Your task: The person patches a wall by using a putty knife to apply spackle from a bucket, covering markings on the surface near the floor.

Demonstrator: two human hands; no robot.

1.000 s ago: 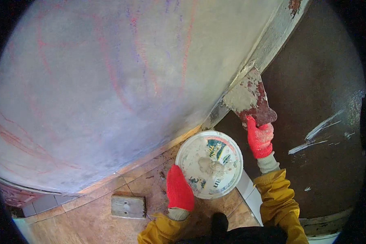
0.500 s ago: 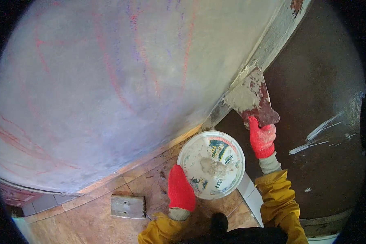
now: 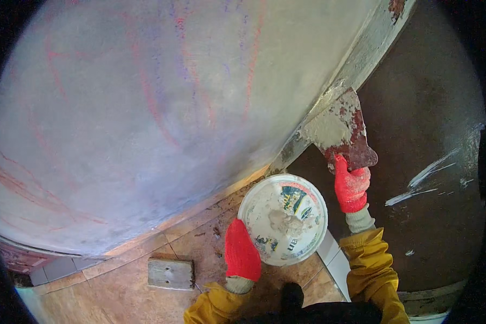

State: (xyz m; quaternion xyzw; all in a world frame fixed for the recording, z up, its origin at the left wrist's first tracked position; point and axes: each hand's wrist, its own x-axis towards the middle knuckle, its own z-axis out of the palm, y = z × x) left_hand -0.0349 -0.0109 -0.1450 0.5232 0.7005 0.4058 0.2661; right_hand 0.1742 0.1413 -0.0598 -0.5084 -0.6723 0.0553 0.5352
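Note:
My right hand (image 3: 352,183), in a red glove, is closed around a wide dark-red putty knife (image 3: 360,141). Pale wet putty (image 3: 329,128) coats much of its blade, whose edge meets the corner strip where the wall ends. Below and to the left, my left hand (image 3: 242,249), also gloved in red, grips the near-left rim of a round white plastic lid (image 3: 262,205). The fingers under the rim are hidden. A lump of putty (image 3: 287,222) lies in the middle of the lid.
The grey wall (image 3: 119,124) with red and purple scribbles fills the left. A brown door-like panel (image 3: 421,108) stands at right. A worn wooden block (image 3: 170,274) rests on the tiled floor (image 3: 124,294). Farther up the corner strip (image 3: 370,51) is a chipped patch.
My right hand and the putty knife have shifted slightly to the right, the blade still at the corner strip. The lid and my left hand have moved a touch right as well.

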